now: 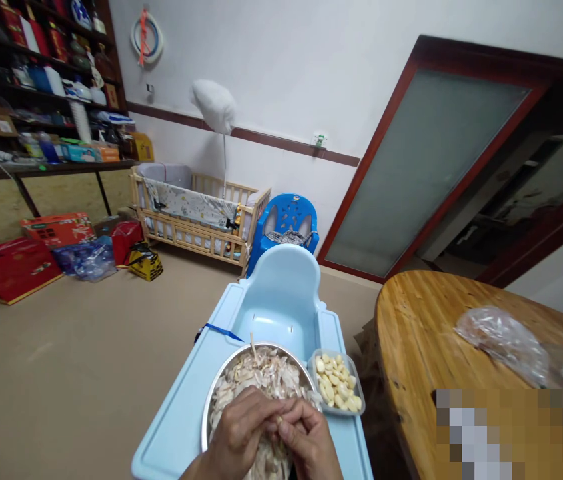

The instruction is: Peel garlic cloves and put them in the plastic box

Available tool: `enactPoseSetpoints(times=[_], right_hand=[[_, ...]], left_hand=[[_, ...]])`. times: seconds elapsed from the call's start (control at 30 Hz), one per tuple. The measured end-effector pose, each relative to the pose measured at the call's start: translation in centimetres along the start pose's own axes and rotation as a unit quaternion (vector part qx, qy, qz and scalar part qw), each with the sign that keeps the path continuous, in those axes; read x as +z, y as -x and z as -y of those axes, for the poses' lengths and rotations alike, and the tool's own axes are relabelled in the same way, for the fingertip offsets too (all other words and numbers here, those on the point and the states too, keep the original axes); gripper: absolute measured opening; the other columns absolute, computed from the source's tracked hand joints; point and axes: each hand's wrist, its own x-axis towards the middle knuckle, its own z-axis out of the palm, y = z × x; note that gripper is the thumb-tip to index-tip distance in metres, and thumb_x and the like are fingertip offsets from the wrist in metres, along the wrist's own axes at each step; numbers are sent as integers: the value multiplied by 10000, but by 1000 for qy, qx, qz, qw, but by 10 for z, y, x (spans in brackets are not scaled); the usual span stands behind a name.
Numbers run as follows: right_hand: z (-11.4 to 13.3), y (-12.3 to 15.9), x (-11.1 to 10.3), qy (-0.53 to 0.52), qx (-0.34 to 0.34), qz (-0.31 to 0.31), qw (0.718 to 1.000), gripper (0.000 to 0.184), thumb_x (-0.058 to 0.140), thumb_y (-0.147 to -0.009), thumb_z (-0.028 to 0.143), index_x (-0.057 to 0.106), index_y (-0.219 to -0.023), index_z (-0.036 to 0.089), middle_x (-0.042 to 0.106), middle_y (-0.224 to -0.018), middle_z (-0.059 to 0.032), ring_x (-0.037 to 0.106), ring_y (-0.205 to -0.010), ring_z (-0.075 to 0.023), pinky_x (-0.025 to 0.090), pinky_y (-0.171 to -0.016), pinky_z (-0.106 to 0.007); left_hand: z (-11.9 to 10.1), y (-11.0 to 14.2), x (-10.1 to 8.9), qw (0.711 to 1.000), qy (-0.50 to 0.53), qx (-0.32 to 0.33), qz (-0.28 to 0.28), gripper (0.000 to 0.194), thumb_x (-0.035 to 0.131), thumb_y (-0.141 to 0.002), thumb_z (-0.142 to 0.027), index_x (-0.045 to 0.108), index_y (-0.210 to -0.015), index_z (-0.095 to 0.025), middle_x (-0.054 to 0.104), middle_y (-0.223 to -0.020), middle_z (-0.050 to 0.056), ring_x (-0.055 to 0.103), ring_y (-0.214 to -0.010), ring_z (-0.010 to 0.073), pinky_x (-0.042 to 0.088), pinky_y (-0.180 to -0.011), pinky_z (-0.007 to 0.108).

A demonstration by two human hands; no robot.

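Both hands pinch one garlic clove over the bowl of skins.

Left hand and right hand close fingertips on a small pale garlic clove above the round steel bowl of papery skins, on the light-blue plastic high-chair tray. Peeled cloves fill the clear plastic tub just beside. Clove judged light, firm, slick; skin brittle; best pinched at its ends.

I see my left hand and right hand touching over a bowl of skins on a tray, with a tub of cloves just right of the bowl. A table stands right of the tray with a bag on it. Far behind sit a chair and, left of it, a crib.
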Motion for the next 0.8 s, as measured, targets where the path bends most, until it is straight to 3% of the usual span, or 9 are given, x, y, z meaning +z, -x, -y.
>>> enactPoseSetpoints(times=[0.33,0.8], right_hand=[[-5,0,-3,27,-8,-6,1000,220,820,-560,233,615,-509,173,555,-529,32,462,-541,-117,368,-551,-231],[-3,-1,0,36,13,-34,999,269,852,-493,269,601,-455,178,567,-468,31,478,-483,-116,378,-521,-237]], left_hand=[[1,1,-2,998,-35,35,28,299,361,-932,-174,549,-1164,-159,631,-651,58,545,-573,173,448,-523,267],[1,0,-4,995,1,1,102,388,366,-894,-132,472,-1266,-163,643,-768,88,564,-677,205,471,-615,311]])
